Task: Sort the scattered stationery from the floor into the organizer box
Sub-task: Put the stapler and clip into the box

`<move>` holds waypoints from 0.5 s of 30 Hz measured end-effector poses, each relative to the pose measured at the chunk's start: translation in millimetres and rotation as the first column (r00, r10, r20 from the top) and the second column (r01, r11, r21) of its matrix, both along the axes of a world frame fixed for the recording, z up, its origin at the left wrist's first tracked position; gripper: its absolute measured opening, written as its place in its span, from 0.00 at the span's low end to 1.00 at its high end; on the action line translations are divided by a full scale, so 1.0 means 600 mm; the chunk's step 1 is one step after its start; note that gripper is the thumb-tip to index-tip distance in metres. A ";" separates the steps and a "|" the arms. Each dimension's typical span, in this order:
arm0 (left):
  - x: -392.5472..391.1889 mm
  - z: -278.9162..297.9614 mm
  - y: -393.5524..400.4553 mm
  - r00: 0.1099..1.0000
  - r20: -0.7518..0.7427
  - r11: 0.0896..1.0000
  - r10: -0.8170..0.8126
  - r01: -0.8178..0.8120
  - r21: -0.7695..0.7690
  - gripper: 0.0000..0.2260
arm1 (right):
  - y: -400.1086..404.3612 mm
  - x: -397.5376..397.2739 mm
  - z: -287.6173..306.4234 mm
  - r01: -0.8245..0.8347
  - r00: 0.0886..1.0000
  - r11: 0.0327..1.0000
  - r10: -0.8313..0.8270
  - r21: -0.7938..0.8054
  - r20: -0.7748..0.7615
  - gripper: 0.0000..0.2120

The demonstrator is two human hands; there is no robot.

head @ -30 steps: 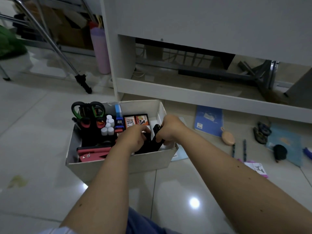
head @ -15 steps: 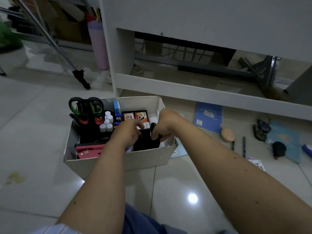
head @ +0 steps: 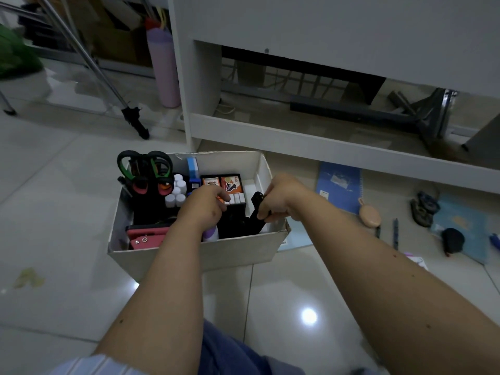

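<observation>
A white cardboard organizer box (head: 205,253) stands on the tiled floor. Inside are green-handled scissors (head: 146,165), white caps (head: 177,192), a blue item (head: 192,169), two small printed boxes (head: 224,184) and a red hole punch (head: 143,235). My right hand (head: 281,197) grips a black stapler-like tool (head: 255,215) standing in the box's right end. My left hand (head: 207,205) reaches into the middle of the box with fingers curled at the small boxes; what it holds is hidden. A purple-and-white item (head: 210,234) shows under the left wrist.
Loose on the floor to the right lie a blue notebook (head: 339,185), a round tan item (head: 370,216), two pens (head: 395,234), a black round item (head: 452,239), a blue folder (head: 462,226) and a pink-edged card (head: 416,258). A white desk frame (head: 324,147) stands just behind the box.
The black tool in my right hand has dropped deeper into the box's right end, while my left hand has shifted further in toward the small printed boxes.
</observation>
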State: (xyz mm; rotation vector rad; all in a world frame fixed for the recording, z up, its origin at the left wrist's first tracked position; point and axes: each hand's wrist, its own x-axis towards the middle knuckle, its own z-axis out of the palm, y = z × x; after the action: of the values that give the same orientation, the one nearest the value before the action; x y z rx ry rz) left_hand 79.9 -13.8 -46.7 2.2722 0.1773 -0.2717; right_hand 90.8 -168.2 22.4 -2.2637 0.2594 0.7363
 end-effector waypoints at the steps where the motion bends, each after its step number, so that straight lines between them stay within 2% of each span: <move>1: 0.000 0.001 0.000 1.000 -0.001 1.000 0.003 -0.003 0.001 0.21 | 0.005 0.000 0.000 -0.021 1.000 0.999 0.022 -0.037 0.019 0.11; 3: 0.000 0.003 -0.001 1.000 -0.001 1.000 0.006 -0.006 0.002 0.21 | 0.018 0.000 -0.001 -0.109 0.990 0.980 0.121 -0.169 0.066 0.06; 8: -0.008 0.010 -0.006 0.999 -0.011 0.999 -0.030 0.030 0.026 0.20 | 0.047 -0.018 -0.030 -0.239 0.936 0.868 0.325 -0.436 0.132 0.17; 11: -0.006 0.009 -0.005 0.999 -0.002 0.998 -0.043 0.043 0.040 0.20 | 0.048 -0.022 -0.052 -0.232 0.930 0.856 0.334 -0.462 0.152 0.19; 15: -0.006 0.008 -0.011 0.987 -0.028 0.982 -0.156 0.158 0.098 0.20 | 0.053 -0.012 -0.056 -0.227 0.955 0.892 0.283 -0.391 0.090 0.20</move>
State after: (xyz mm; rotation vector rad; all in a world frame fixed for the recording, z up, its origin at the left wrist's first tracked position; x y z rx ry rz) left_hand 76.2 -20.3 -42.1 2.3878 0.0218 -0.3759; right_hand 83.6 -136.6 -11.4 -2.7439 0.0300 0.6950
